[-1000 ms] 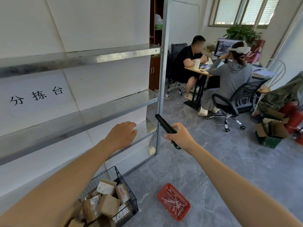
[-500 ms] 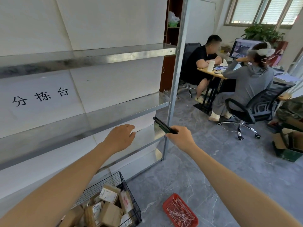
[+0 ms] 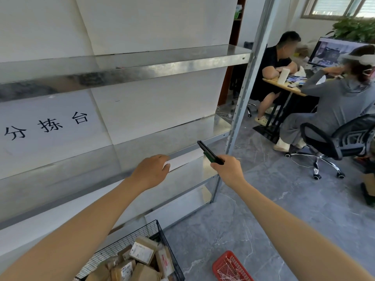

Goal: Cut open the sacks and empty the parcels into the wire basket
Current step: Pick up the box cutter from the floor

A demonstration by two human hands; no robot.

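My right hand (image 3: 228, 169) grips a black and green utility knife (image 3: 208, 152), its tip pointing up and left over the edge of a metal shelf (image 3: 182, 138). My left hand (image 3: 151, 171) hovers with loosely curled fingers in front of the same shelf and holds nothing. At the bottom of the view stands a black wire basket (image 3: 129, 238) with several brown cardboard parcels (image 3: 142, 254) in it. No sack is in view.
A metal rack with several shelves lines the white wall on the left; its upright post (image 3: 243, 102) stands just right of the knife. A red plastic tray (image 3: 231, 266) lies on the grey floor. Two people sit at a desk (image 3: 284, 88) behind, one on a wheeled chair (image 3: 334, 142).
The view has swung left and closer to the rack. My right hand has carried the knife toward the shelf edge. My left hand has kept its place near the shelf.
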